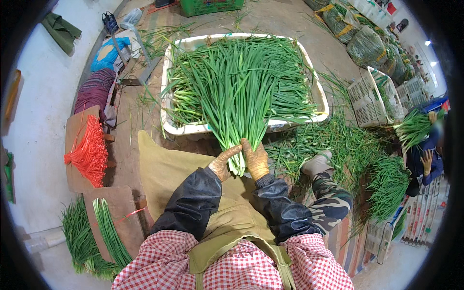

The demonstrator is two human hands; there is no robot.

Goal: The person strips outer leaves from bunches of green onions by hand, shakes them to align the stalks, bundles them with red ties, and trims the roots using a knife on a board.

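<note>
A loose bunch of Chinese chives (239, 105) fans out away from me, its pale stem ends pointing towards my lap. My left hand (221, 165) grips the stems from the left. My right hand (256, 161), in what looks like a soiled yellowish glove, grips them from the right, and both thumbs lie over the front. The bunch's leaves rest over a white plastic crate (164, 114) heaped with more chives (290, 83). Below my hands an olive apron (170, 163) covers my lap.
Red plastic ties (90, 156) hang over a wooden board at left. Nearer me, a chive bundle (108, 228) lies on another board (119, 203). Loose leaves (337, 141) litter the floor at right, by a tipped crate (366, 98). A person (431, 152) holds chives at the far right.
</note>
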